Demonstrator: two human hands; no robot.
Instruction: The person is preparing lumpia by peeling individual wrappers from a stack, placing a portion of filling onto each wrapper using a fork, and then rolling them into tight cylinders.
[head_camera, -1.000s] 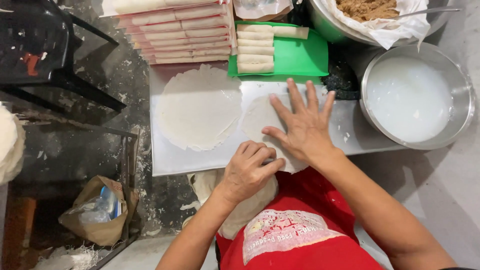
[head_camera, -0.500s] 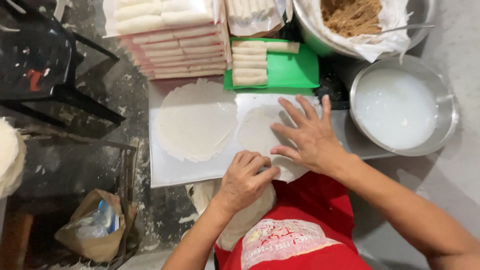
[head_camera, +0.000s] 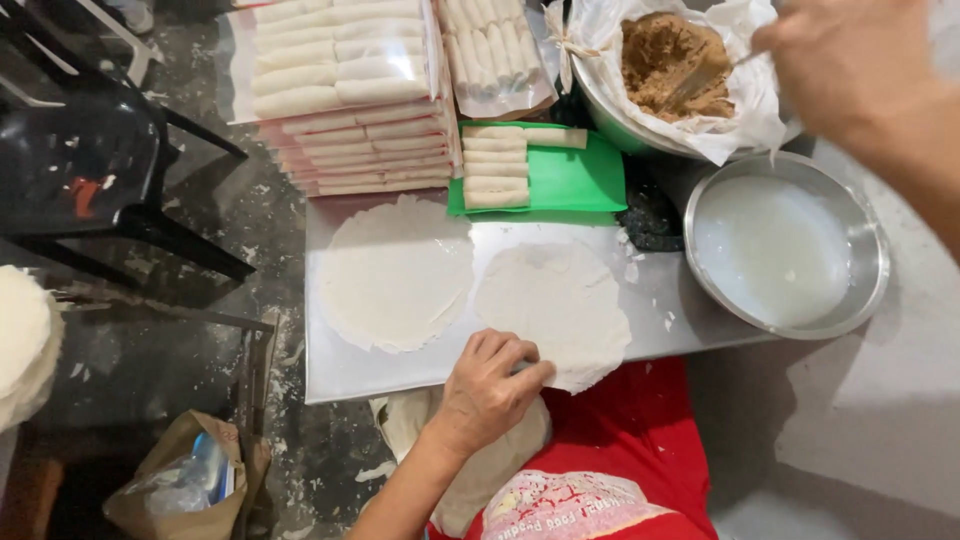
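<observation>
Now the left hand (head_camera: 487, 385) is pinching the near edge of a round wrapper (head_camera: 555, 305) with curled fingers, at the board's (head_camera: 400, 372) near edge toward its right end. Beside it a stack of wrappers (head_camera: 397, 272) is lying toward the board's left side. Past the far edge, rolls (head_camera: 496, 165) are sitting on a green tray (head_camera: 575, 180), with packed rolls (head_camera: 340, 95) to the left. The right hand (head_camera: 850, 60), its fingers out of view, is hovering over the filling bowl (head_camera: 672, 62); a steel bowl (head_camera: 785, 245) of white liquid is sitting off the right end.
</observation>
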